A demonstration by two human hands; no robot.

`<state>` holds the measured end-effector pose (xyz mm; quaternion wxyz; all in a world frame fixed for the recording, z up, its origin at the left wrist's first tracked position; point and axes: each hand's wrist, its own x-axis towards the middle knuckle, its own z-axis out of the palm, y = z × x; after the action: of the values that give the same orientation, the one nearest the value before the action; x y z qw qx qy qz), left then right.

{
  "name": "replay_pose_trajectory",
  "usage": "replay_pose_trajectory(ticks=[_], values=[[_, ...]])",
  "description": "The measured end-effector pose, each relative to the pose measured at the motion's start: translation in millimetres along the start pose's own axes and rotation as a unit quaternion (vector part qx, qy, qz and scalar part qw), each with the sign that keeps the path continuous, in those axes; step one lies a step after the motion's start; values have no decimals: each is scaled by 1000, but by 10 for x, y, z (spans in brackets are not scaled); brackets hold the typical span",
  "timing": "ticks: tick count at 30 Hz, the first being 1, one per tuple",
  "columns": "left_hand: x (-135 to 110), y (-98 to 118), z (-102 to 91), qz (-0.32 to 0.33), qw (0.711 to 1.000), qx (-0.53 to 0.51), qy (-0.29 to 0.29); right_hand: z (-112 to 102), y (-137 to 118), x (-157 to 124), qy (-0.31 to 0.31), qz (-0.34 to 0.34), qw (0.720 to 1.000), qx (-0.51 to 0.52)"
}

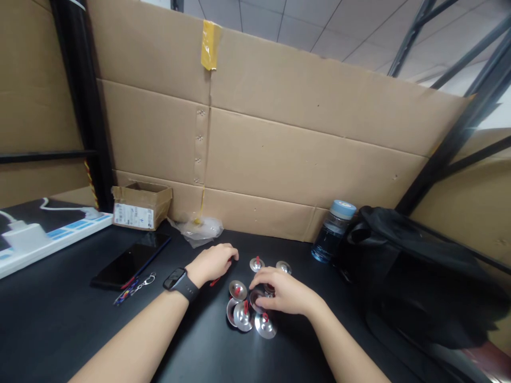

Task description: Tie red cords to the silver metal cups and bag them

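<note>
Several small silver discs with red loops at their centres (241, 311) lie in a cluster on the black table (59, 324). My right hand (284, 291) rests over the cluster, its fingers curled onto one disc (256, 298). My left hand (212, 262), with a black watch on the wrist, lies knuckles-up just left of the discs, fingers curled; a bit of red cord (214, 281) pokes out beneath it. Two more discs, one (257, 263) and another (283, 267), sit behind the hands.
A dark phone (130, 259) and a key strap (133, 288) lie at the left. A white power strip (48, 236), a small cardboard box (140, 205) and a crumpled plastic bag (199, 229) line the cardboard back wall. A blue bottle (333, 231) and a black bag (415, 276) stand at right.
</note>
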<state>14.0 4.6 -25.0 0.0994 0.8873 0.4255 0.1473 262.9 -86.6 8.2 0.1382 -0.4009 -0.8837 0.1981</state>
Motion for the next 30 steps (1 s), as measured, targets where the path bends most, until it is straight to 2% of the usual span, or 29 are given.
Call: replay_pose_trajectory(ticks=[9, 18, 30], values=[[43, -72, 11, -3, 1000, -1, 7, -1, 9, -12, -4, -2, 1000, 1], [29, -38, -14, 6, 1000, 6, 9, -13, 0, -18, -14, 6, 1000, 2], [0, 9, -44, -9, 1000, 11, 1, -185, 26, -127, -27, 66, 997, -25]])
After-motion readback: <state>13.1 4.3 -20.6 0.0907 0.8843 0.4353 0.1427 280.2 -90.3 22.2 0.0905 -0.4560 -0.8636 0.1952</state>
